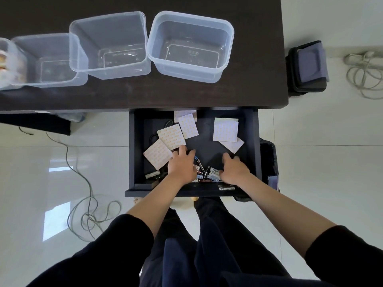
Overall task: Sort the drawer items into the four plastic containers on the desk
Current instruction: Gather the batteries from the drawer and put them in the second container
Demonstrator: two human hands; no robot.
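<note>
The dark drawer [255, 141] is pulled out under the desk. Several white sticker sheets [171, 136] lie scattered in it, one larger sheet [225, 130] at the right. A heap of batteries [208, 173] sits near the drawer's front. My left hand [182, 164] lies palm down over the batteries' left side, fingers spread, touching a sheet. My right hand [234, 169] rests on the heap's right side, fingers curled down; what it grips is hidden. Four clear plastic containers stand on the desk: right [226, 27], middle [107, 21], left [41, 39], far left [12, 59] with something inside.
A single battery [152, 174] lies at the drawer's front left, a small flat dark item [227, 187] on its front lip. The dark desk [207, 94] ends at the right. A black bag [307, 67] and coiled cables [364, 75] lie on the floor; another cable [91, 212] is left.
</note>
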